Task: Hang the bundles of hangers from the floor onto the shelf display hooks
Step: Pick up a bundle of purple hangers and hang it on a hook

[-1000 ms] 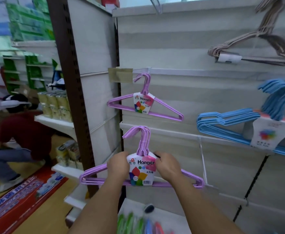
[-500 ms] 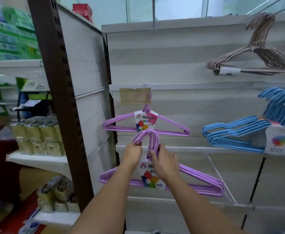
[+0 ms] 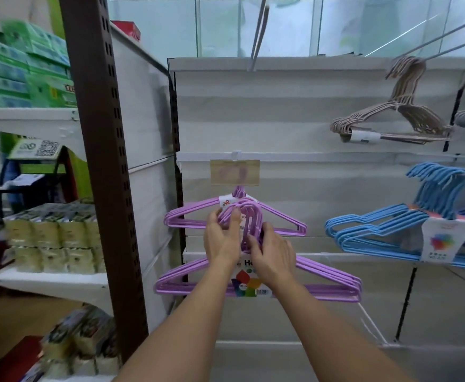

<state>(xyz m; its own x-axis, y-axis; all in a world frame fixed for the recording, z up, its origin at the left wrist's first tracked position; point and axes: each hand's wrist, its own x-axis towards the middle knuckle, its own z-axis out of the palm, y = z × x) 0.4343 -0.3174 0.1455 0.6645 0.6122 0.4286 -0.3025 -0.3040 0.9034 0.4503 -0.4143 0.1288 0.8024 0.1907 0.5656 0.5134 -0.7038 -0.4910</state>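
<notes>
I hold a purple hanger bundle (image 3: 333, 285) with a colourful label up against the white shelf panel. My left hand (image 3: 221, 239) pinches the bundle's hook tops from the left. My right hand (image 3: 274, 256) grips the hook necks from the right. Just behind the hooks, a second purple hanger bundle (image 3: 286, 221) hangs on a display hook under a tan price tag (image 3: 234, 172). The held hooks overlap that hanging bundle's label.
A blue hanger bundle (image 3: 377, 235) hangs at right, a brown hanger bundle (image 3: 391, 117) above it. A dark brown shelf upright (image 3: 107, 172) stands left of the panel. Packaged goods (image 3: 52, 238) fill the left shelves, with more packs (image 3: 79, 340) low down.
Both hands have raised the purple bundle and shifted from its label up to its hooks. The hooks now sit in front of the hanging bundle. The view has tilted upward.
</notes>
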